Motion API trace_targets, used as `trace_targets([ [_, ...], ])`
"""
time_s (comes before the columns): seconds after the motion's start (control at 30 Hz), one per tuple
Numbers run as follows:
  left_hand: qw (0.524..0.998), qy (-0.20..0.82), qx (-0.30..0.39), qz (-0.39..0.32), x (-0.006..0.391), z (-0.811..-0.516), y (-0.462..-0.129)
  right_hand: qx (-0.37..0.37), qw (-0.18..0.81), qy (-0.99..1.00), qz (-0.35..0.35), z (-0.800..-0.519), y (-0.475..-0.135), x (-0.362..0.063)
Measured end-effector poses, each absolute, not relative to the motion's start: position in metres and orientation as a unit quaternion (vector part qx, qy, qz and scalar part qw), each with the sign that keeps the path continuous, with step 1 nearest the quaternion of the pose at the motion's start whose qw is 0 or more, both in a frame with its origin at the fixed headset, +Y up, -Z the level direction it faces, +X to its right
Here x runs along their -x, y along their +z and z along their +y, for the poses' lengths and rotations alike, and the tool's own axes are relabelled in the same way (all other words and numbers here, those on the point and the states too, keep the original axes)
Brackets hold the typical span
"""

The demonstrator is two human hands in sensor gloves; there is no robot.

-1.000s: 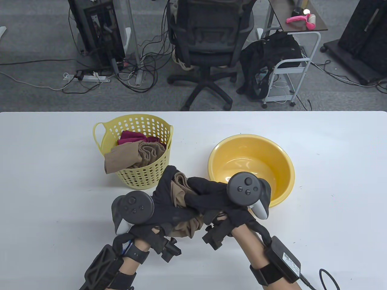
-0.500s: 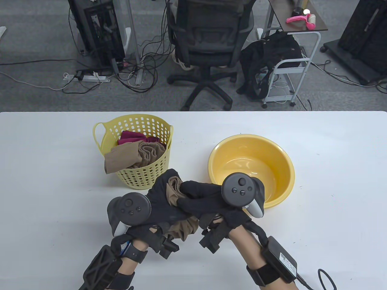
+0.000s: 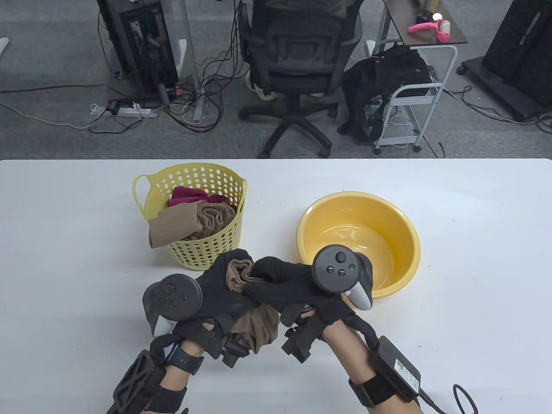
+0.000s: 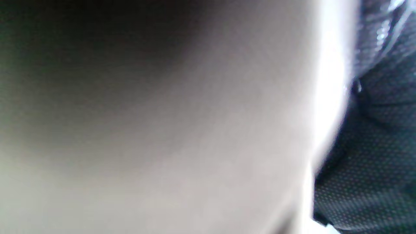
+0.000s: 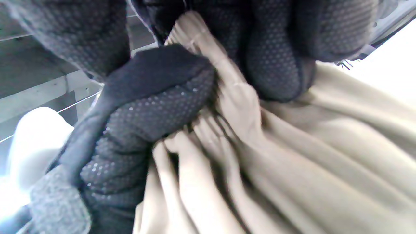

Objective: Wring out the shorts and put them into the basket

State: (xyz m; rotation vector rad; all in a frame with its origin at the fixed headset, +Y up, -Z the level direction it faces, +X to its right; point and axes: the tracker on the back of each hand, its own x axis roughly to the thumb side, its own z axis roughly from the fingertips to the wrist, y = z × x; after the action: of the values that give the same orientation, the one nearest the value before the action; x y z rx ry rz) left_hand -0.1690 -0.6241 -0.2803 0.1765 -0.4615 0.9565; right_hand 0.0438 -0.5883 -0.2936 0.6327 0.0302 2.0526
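Note:
A bunched pair of tan shorts (image 3: 258, 325) is clamped between both gloved hands above the table's front middle. My left hand (image 3: 220, 286) wraps round the bundle from the left. My right hand (image 3: 280, 282) curls over it from the right, with the elastic waistband (image 3: 241, 269) poking out between them. In the right wrist view my gloved fingers (image 5: 152, 107) squeeze the gathered tan shorts (image 5: 292, 156). Blurred tan cloth (image 4: 162, 130) fills the left wrist view. The yellow perforated basket (image 3: 151, 189) stands just behind my left hand, holding tan and magenta clothes.
A yellow plastic basin (image 3: 405, 241) sits on the white table (image 3: 64, 258) to the right of the basket, right behind my right hand. Beyond the table's far edge are an office chair (image 3: 297, 64), a small cart and cables on the floor.
Both hands have shifted a little to the left and towards the front with the shorts, and the cloth is more tightly bunched. Basket and basin have not moved.

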Motion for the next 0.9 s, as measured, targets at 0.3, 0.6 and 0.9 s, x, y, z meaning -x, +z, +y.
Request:
trace_targets([
  [0.3,0.851,0.472,-0.085,-0.215,0.182,-0.626,-0.28,-0.239,0.486,0.84,0.003,-0.586,-0.299,-0.057],
  [0.6,0.795,0.557,-0.076,-0.228,0.2,-0.624,-0.281,-0.207,0.511,0.834,0.042,-0.602,-0.313,-0.078],
  [0.9,0.71,0.643,-0.071,-0.279,0.214,-0.616,-0.283,-0.195,0.582,0.777,0.144,-0.63,-0.329,-0.084],
])
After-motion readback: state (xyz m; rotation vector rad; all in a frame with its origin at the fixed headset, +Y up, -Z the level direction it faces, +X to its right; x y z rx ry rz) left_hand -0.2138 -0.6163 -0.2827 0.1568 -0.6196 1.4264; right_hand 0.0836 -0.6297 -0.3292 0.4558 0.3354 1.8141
